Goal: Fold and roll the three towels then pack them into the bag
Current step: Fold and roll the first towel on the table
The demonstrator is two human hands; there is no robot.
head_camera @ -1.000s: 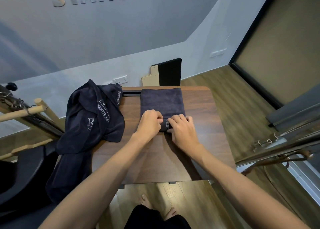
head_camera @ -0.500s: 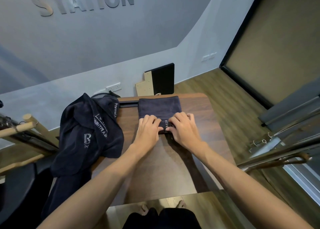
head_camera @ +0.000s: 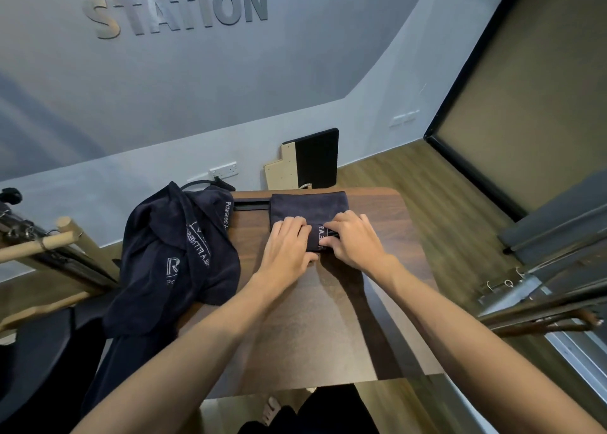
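Rolling the dark towel at the table's far edge

My left hand (head_camera: 287, 244) and right hand (head_camera: 353, 239) curl their fingers over the rolled near end of the dark navy folded towel (head_camera: 308, 208) — crumpled navy towels (head_camera: 180, 253) drape the brown wooden table's (head_camera: 328, 318) left edge.

A dark folded towel (head_camera: 307, 208), near end rolled, lies at the table's far edge; other dark towels (head_camera: 177, 256) heaped left.

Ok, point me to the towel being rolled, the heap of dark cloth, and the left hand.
towel being rolled (head_camera: 307, 205): head view, its flat unrolled far part.
heap of dark cloth (head_camera: 170, 236): head view, middle, near the lettering.
left hand (head_camera: 289, 244): head view, its back.
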